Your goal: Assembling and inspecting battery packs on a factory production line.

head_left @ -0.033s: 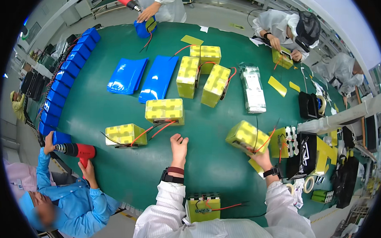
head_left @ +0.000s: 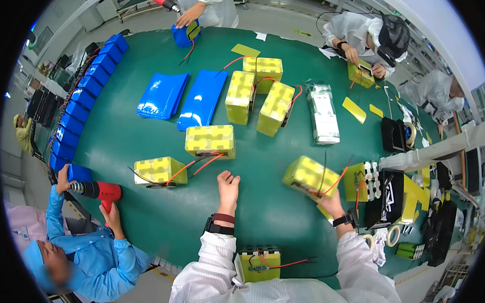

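Observation:
My right hand (head_left: pixel 332 203) grips a yellow-wrapped battery pack (head_left: pixel 309 175) by its near right end. The pack is tilted above the green table, its red and black wires hanging near my fingers. My left hand (head_left: pixel 229 186) holds nothing; its fingers are loosely curled, with the thumb apart. Nearest to it is another battery pack (head_left: pixel 210 142) with red leads, and a similar wired pack (head_left: pixel 160 172) lies to its left. Close to my body stands a pack (head_left: pixel 260 266) with a small circuit board and wires showing on top.
Several yellow packs (head_left: pixel 239 98) and blue sleeves (head_left: pixel 202 99) lie on the green table (head_left: pixel 265 204). A white bundle (head_left: pixel 323 116) sits right of them. At left a co-worker holds a red heat gun (head_left: pixel 107 192) beside a blue row (head_left: pixel 83 98). A post (head_left: pixel 435 150) stands at right.
The battery pack in my right hand has shifted slightly left and tilted a little. My left hand stays in place.

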`<state>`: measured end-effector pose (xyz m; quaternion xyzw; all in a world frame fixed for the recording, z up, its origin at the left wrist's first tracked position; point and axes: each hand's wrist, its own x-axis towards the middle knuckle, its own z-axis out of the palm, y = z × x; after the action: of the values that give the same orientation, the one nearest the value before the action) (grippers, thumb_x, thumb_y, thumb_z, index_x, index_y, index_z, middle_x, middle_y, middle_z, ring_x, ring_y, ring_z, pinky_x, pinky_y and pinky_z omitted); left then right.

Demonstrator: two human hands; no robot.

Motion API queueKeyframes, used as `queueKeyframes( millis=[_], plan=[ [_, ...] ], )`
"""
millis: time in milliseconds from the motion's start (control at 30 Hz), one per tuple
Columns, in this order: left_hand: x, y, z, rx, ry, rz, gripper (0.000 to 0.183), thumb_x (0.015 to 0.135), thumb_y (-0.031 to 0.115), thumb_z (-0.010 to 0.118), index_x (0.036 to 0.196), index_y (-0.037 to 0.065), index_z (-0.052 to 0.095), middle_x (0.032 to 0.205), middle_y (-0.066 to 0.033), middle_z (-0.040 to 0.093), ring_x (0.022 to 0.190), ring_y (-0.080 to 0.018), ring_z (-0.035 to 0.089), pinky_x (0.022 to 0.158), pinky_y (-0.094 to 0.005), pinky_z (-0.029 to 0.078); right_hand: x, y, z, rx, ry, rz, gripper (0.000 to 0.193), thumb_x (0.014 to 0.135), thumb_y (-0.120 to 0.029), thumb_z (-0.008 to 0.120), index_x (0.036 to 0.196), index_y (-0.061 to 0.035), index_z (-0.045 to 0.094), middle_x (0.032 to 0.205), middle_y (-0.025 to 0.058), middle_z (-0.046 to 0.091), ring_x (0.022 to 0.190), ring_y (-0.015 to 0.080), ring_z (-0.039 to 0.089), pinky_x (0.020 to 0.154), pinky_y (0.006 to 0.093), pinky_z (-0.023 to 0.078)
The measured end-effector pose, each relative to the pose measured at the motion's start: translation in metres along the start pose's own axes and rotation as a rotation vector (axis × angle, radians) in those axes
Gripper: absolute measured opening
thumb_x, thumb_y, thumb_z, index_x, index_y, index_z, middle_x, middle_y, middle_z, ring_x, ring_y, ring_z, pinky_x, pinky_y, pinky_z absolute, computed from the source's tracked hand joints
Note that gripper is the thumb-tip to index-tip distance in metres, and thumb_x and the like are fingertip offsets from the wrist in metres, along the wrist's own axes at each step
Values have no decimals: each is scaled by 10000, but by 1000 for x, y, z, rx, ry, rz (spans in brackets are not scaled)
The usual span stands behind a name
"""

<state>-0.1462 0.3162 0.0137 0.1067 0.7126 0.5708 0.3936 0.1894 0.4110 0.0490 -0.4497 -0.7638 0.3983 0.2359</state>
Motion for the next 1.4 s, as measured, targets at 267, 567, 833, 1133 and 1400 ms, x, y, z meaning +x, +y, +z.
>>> queueKeyframes(
  millis=[267, 567, 833, 1133, 1400],
  plan=[
    [-20, 6, -47, -235, 21, -129, 458, 958, 338, 475, 1331, 74, 449, 1352, -102, 499, 1259, -238, 449, 1061, -427, 326, 46, -79, 110, 193, -96, -35, 711, 670, -102, 850, 1262, -32, 463, 1238, 125, 562, 1162, 273, 561, 992, 350, 453],
    [-13, 6, -68, -404, 122, -203, 462, 974, 410, 413, 1342, 139, 480, 1366, -3, 494, 1293, -142, 399, 1041, -365, 237, 94, -114, 163, 247, -295, -113, 822, 635, -79, 835, 1335, -45, 405, 1271, 178, 536, 1205, 362, 516, 997, 389, 447],
    [-19, 7, -68, -420, 136, -206, 443, 955, 409, 431, 1301, 143, 508, 1307, 21, 527, 1222, -112, 428, 994, -346, 254, 79, -111, 174, 248, -274, -97, 854, 640, -34, 800, 1376, -54, 367, 1315, 202, 502, 1237, 378, 487, 1029, 390, 430],
    [-77, 62, -63, -501, 362, -137, 518, 952, 346, 497, 1382, 76, 394, 1431, -170, 418, 1370, -257, 328, 1117, -454, 213, -7, -126, 84, 140, -283, 38, 680, 836, -111, 705, 1419, -45, 359, 1222, 196, 600, 1121, 305, 607, 958, 390, 486],
    [-253, 96, -3, -406, -647, 370, 187, 1005, 187, 474, 1115, 36, 494, 1032, -84, 597, 1012, -183, 613, 890, -333, 463, -142, -147, 49, 488, -509, 261, 360, 902, 7, 593, 1256, -14, 532, 1109, 95, 652, 1029, 196, 640, 912, 306, 507]
  ],
)
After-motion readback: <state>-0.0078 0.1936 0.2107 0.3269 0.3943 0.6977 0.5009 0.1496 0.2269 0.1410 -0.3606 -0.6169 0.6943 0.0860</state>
